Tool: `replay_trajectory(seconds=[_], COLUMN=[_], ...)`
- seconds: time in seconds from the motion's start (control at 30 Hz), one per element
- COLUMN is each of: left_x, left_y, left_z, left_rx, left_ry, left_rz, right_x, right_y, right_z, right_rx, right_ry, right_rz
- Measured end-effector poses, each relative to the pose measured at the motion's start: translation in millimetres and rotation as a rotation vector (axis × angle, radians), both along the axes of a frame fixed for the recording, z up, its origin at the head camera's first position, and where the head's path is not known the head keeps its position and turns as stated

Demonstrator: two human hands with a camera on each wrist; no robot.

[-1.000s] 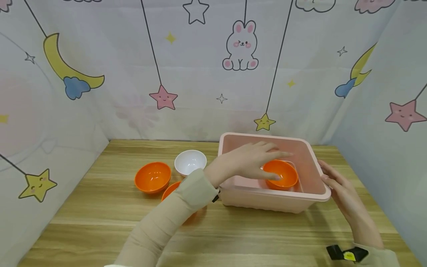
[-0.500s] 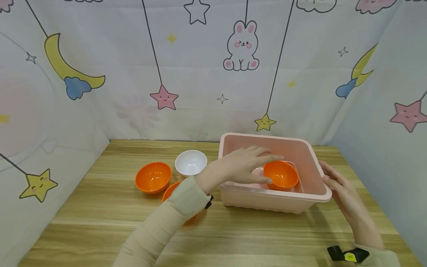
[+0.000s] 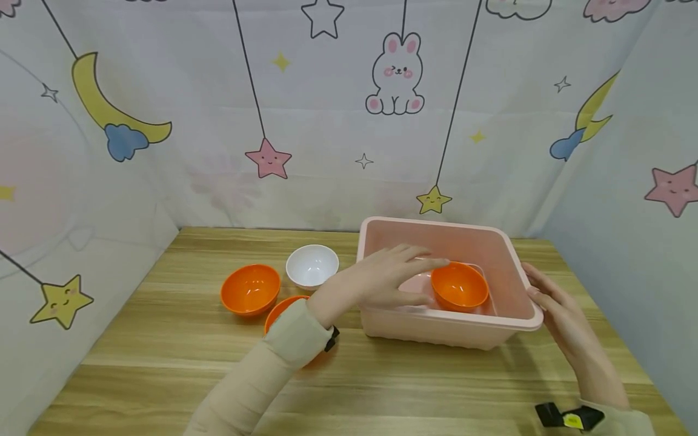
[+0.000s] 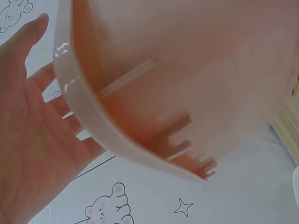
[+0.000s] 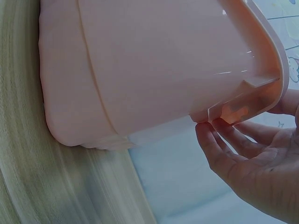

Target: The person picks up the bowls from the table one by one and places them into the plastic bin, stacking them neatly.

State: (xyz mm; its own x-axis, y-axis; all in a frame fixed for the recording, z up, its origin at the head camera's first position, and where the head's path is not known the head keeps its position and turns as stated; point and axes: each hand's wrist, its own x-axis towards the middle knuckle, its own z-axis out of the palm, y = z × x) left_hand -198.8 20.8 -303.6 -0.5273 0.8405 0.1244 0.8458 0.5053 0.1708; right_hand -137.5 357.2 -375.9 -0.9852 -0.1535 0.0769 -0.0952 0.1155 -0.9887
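Wood-look table (image 3: pixel 409 393) has a half-hidden orange bowl (image 3: pixel 278 313) nearest, then the right hand (image 3: pixel 564 318) gripping one end of the pink tub (image 3: pixel 436 330), the left hand (image 3: pixel 382 278) above it, fingers loosely spread and holding nothing, an inside orange bowl (image 3: pixel 460 287), a third orange bowl (image 3: pixel 251 290) and a white bowl (image 3: pixel 312 266) behind.

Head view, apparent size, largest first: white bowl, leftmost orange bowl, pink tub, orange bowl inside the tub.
1. pink tub
2. leftmost orange bowl and orange bowl inside the tub: too alike to rank
3. white bowl: looks slightly smaller, though it sits farther back
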Motion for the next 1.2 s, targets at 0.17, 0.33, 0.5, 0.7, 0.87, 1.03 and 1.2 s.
replay_trajectory(seconds=[0.17, 0.33, 0.5, 0.7, 0.87, 1.03, 1.2], left_x=[0.8, 1.4, 1.1, 3.4, 6.3, 8.7, 11.2], left_y=[-9.3, -14.5, -17.8, -24.1, -29.6, -33.3, -36.7], left_z=[-5.0, -10.3, -16.2, -19.3, -21.2, -23.6, -26.4], left_rx=[0.016, 0.030, 0.050, 0.054, 0.053, 0.072, 0.099], left_ry=[0.012, 0.011, 0.012, 0.003, -0.011, -0.018, -0.001], left_rz=[-0.006, -0.010, -0.014, 0.012, 0.063, 0.084, 0.079], right_x=[-0.3, -0.1, 0.5, 1.0, 0.7, 1.1, 1.4], right_y=[-1, -1, 0, -1, -2, -2, -2], right_z=[0.7, 1.4, 1.0, 1.2, 1.5, 1.2, 1.0], right_rx=[-0.019, -0.019, -0.004, -0.002, -0.018, -0.027, -0.022], right_ry=[0.015, 0.019, -0.013, -0.008, 0.009, 0.010, 0.015], right_rz=[0.004, 0.004, -0.002, -0.001, 0.000, -0.002, -0.006])
